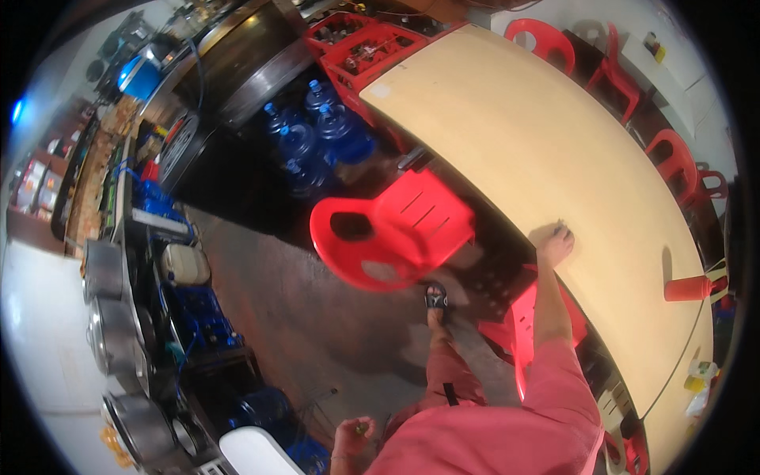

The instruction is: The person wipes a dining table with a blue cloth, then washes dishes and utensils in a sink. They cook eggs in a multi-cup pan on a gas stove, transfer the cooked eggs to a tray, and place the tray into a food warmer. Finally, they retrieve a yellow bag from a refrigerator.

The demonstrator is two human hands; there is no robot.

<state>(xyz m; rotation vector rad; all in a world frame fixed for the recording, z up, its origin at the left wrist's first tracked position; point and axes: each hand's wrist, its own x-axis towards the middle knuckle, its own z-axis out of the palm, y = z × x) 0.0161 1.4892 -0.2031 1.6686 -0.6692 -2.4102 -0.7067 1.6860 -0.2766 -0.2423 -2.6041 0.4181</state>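
My right hand (555, 246) reaches over the near edge of a long cream tabletop (510, 130). Its fingers pinch a small dark thing (560, 230), too small to identify, at the table surface. Low by my left side, my left hand (351, 438) is curled around a small dark greenish item (361, 427), also unclear. A red plastic chair (409, 219) stands on the floor ahead, close to the table. Another red chair (522, 320) is partly under the table, below my right forearm. A red squeeze bottle (687, 289) lies in view towards the table's right part.
Red bottle crates (374, 50) adjoin the table's far end. Several blue water jugs (297, 139) stand on the floor beside a black appliance (208, 172). Metal pots (113, 335) line the left side. More red chairs (671, 160) stand beyond the table. A white chair back (258, 451) is near my left hand.
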